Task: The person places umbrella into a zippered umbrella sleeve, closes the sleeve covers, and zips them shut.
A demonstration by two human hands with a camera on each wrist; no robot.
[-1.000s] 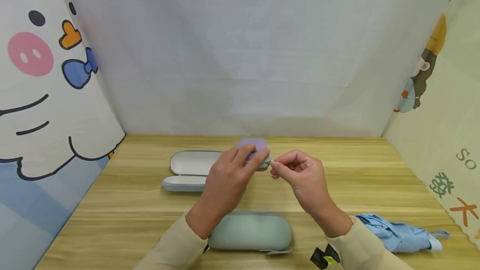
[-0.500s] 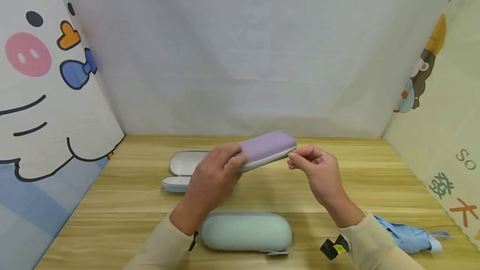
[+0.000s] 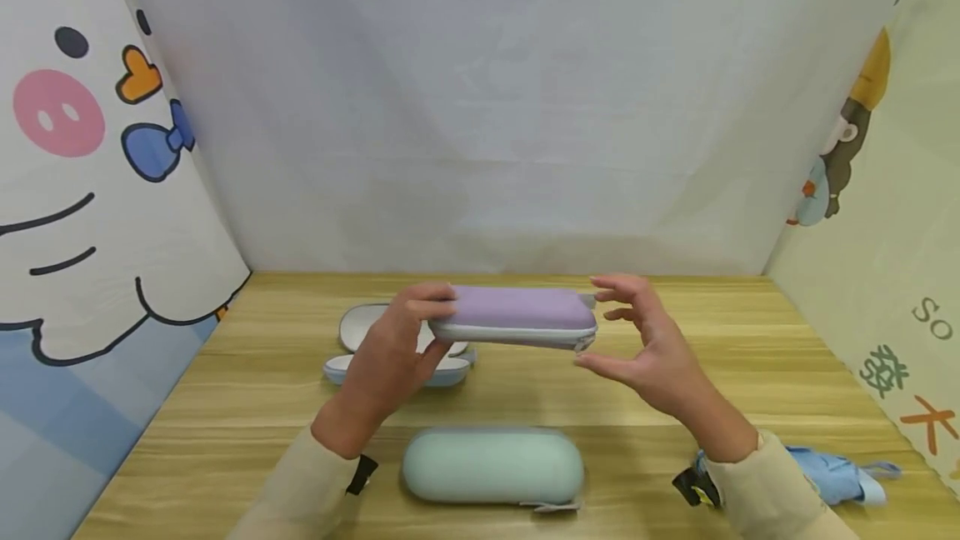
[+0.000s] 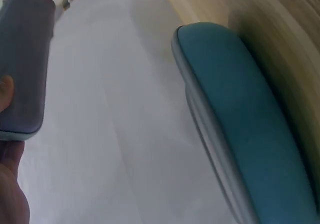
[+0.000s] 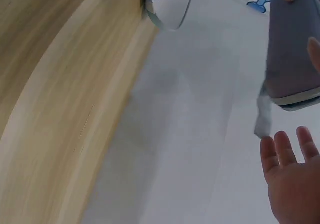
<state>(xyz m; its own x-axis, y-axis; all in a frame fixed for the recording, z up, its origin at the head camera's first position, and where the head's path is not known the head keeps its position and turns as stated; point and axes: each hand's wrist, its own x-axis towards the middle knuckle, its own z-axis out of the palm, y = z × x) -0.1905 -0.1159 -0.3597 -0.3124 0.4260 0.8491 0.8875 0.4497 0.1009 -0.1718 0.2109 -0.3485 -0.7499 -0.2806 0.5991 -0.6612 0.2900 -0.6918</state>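
A purple zip-up glasses case (image 3: pixel 517 308) is held above the table, lying level with its lid down and a pale zipper band along its front. My left hand (image 3: pixel 390 348) grips its left end, fingers over the top and thumb underneath. Around the right end, my right hand (image 3: pixel 652 348) is spread, thumb below and fingers above. The right wrist view shows these fingers (image 5: pixel 283 151) apart from the case, near a small grey tab (image 5: pixel 263 116) at its end. The zipper pull (image 3: pixel 585 342) sits at the right front corner.
Behind the left hand, a light blue case (image 3: pixel 442 377) lies open, its white lining showing. A mint green case (image 3: pixel 491 465) rests closed in front. At the right, a folded blue umbrella (image 3: pixel 836 473) lies partly behind the right sleeve. A white cloth (image 3: pixel 480 107) hangs behind the table.
My left hand has moved left with the purple case, turning it level and lengthwise toward the camera. The right hand has let go of the zipper pull, moved right and spread its fingers.
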